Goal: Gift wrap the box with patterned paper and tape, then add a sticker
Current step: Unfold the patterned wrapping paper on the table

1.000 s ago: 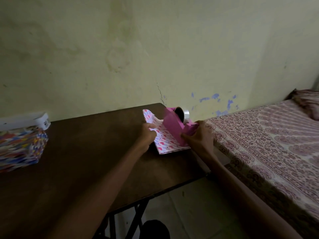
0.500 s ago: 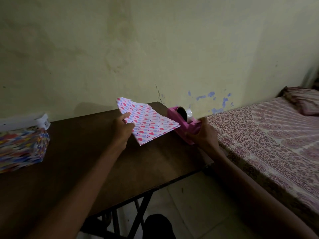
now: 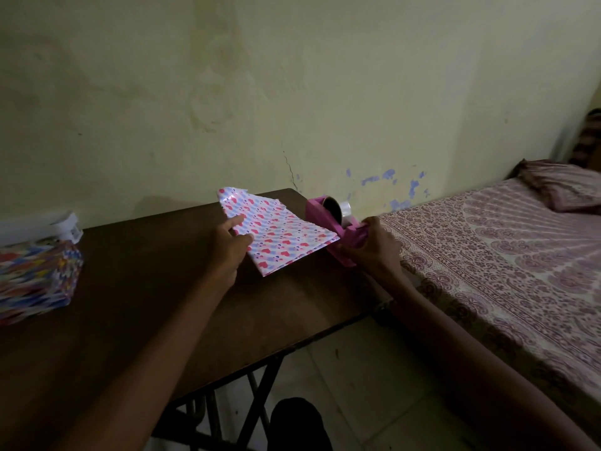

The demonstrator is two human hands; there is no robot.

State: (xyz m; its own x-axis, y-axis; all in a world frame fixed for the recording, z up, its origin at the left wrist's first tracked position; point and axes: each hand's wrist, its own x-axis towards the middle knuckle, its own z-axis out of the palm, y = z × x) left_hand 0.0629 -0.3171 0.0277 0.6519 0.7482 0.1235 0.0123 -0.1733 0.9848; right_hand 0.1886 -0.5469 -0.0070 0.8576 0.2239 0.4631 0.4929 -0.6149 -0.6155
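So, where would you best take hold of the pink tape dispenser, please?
Grip the pink tape dispenser by its low near end, coming from the right, as the right hand does: the tape roll fills its far end and the patterned paper overlaps its left side.

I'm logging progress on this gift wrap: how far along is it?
Done: only setup; the multicoloured patterned box sits apart at the left end of the dark table, no heart paper around it. In hand: the left hand pinches the folded heart-patterned paper; the right hand grips the pink tape dispenser. Left: with the paper folded, wrapping, taping and the sticker all remain.
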